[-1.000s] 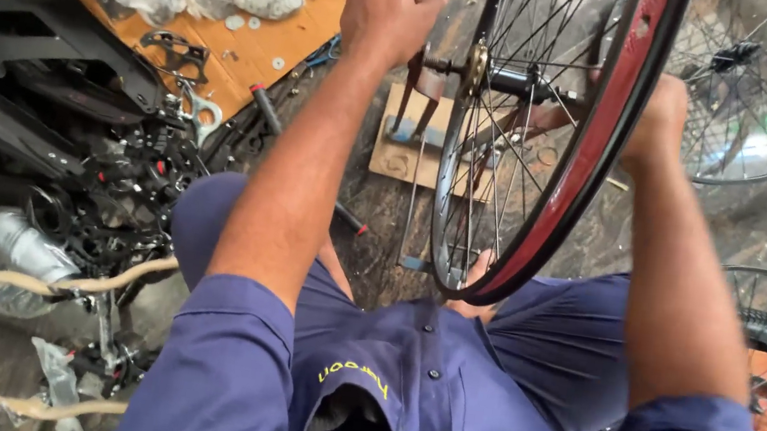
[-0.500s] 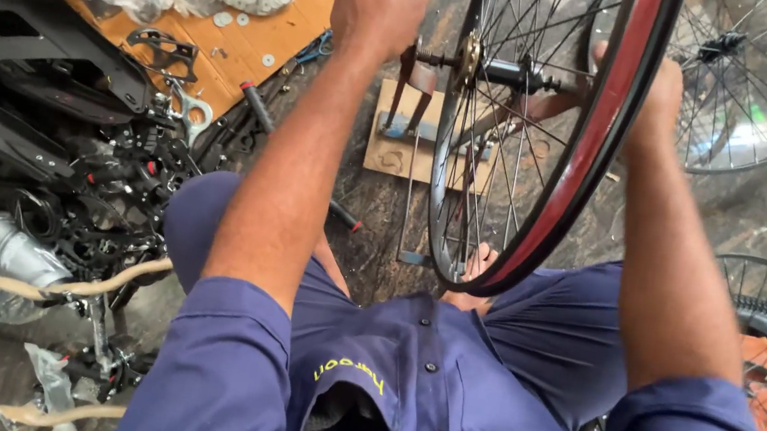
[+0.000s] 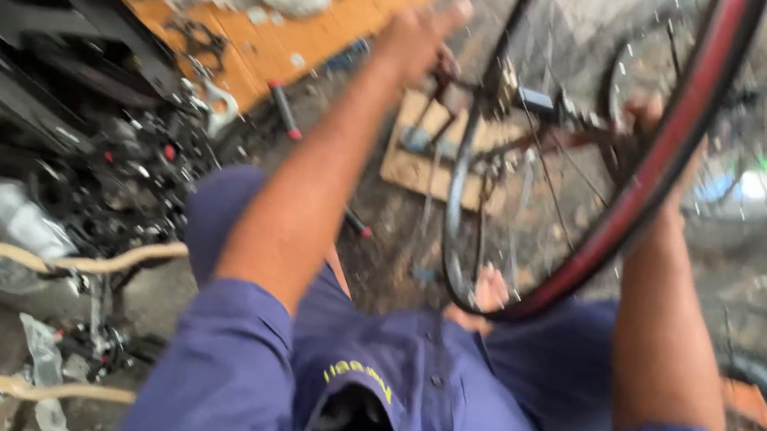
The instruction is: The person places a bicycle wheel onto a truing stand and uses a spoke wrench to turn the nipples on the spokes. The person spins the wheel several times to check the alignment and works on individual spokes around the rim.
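An orange board strewn with tools lies beside black bike parts.

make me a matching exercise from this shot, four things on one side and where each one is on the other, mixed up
Things:
1. left hand
2. right hand
3. orange board
4. pile of dark metal parts

Places:
A. behind the red rim, on the wheel's far side
B. top of the picture, under tools and plastic bags
C. at the hub end of the wheel's axle
D. on the floor, left of the person's knee

Pairs: 1-C, 2-A, 3-B, 4-D
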